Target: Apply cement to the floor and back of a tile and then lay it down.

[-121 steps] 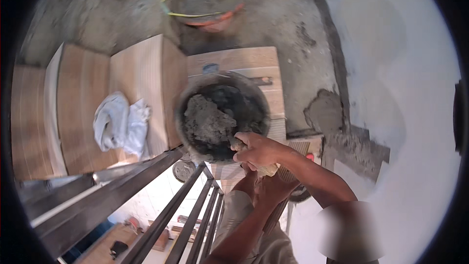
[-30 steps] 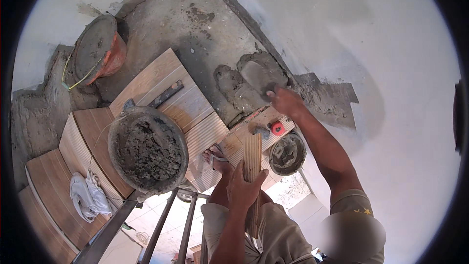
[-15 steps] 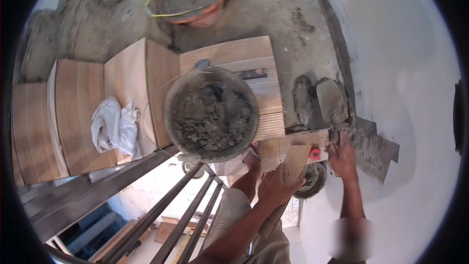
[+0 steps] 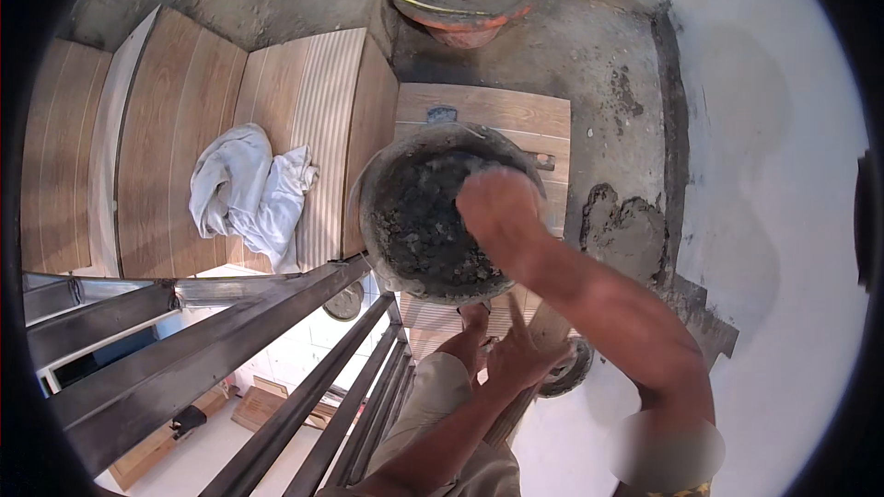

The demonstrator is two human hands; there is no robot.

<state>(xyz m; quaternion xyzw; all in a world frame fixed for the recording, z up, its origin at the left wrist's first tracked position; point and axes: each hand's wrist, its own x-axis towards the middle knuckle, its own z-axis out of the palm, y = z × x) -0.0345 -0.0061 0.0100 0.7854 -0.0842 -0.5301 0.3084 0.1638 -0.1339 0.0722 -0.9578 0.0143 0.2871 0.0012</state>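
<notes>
My right hand is closed over the right part of a bucket of dark, lumpy mortar. The trowel it gripped a moment earlier is hidden beneath the hand. Lower down, my left hand holds a narrow, ridged, wood-look tile strip, thumb across it and index finger stretched out. That strip slants down past my leg, partly covered by my arms. A patch of wet mortar lies spread on the concrete to the right of the bucket.
An orange-rimmed tub of smooth mortar stands at the back. White cloth lies on the wood-look tiled steps at left. Metal railing bars run across the lower left. A small round mortar container sits below my right forearm.
My right hand has swung left from the concrete beside the wall to over the bucket. The mortar patch now lies flatter. My left hand keeps the tile strip, index finger now extended.
</notes>
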